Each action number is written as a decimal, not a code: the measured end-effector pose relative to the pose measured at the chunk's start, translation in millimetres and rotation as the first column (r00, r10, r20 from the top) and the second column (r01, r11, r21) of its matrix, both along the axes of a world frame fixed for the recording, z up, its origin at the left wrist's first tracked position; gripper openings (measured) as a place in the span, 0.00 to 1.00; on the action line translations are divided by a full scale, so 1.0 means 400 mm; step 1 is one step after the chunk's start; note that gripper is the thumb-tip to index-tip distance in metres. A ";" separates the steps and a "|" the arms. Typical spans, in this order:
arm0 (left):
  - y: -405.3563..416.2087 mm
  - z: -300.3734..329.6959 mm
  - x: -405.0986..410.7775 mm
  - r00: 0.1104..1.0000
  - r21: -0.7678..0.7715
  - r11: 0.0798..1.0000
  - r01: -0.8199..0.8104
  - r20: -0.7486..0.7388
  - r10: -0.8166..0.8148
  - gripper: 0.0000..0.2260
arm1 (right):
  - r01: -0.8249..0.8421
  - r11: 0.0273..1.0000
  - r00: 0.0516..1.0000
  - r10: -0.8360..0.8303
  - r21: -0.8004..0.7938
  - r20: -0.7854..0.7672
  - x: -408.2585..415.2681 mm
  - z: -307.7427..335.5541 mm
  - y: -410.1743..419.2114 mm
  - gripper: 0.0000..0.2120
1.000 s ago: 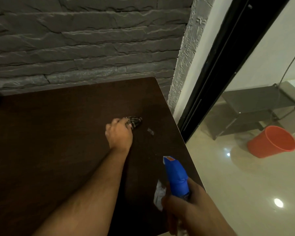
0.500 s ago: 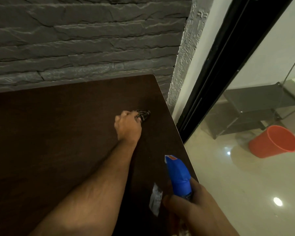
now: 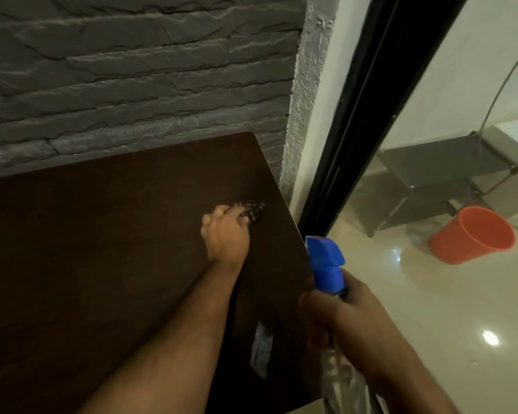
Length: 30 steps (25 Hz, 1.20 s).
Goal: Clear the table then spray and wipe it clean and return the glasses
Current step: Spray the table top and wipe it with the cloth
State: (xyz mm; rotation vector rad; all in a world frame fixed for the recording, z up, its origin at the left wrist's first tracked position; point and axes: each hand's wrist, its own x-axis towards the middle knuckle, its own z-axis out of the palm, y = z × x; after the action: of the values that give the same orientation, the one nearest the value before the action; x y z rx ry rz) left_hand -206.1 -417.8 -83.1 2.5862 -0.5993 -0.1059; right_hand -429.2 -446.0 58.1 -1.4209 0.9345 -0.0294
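Wiping on, the left hand (image 3: 226, 234) has pushed its pinched cloth (image 3: 251, 211) closer to the table (image 3: 102, 249) right edge, right hand (image 3: 338, 318) gripping the sprayer (image 3: 326, 264) just off it

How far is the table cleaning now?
Clearing looks done: no glasses show on the table. Wiping is in hand: the left hand presses a cloth near the far right corner, while the right hand holds the spray bottle. Returning the glasses is left.
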 end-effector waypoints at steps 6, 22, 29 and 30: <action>-0.026 -0.011 -0.112 0.803 -0.045 0.802 0.596 0.058 -0.593 0.13 | 0.001 0.999 1.000 -0.001 0.049 -0.011 -0.039 0.001 -0.002 0.09; 0.233 -0.035 0.040 0.990 -0.002 0.995 -0.102 0.093 0.102 0.14 | -0.069 0.997 0.997 0.070 0.018 -0.022 -0.154 -0.010 0.065 0.08; 0.315 -0.045 -0.242 0.870 -0.006 0.883 0.470 0.173 -0.462 0.12 | -0.182 0.979 0.983 0.185 0.091 -0.022 -0.151 0.012 0.134 0.09; 0.335 -0.047 -0.225 0.867 -0.002 0.884 0.467 0.199 -0.457 0.12 | -0.205 0.975 0.978 0.208 0.088 -0.019 -0.155 0.013 0.142 0.08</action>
State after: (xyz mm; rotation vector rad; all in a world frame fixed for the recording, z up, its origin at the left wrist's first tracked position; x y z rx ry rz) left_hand -296.2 -283.9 -102.1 2.3671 -1.2732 0.0059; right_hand -491.0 -389.3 63.1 -1.4351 0.7974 0.1842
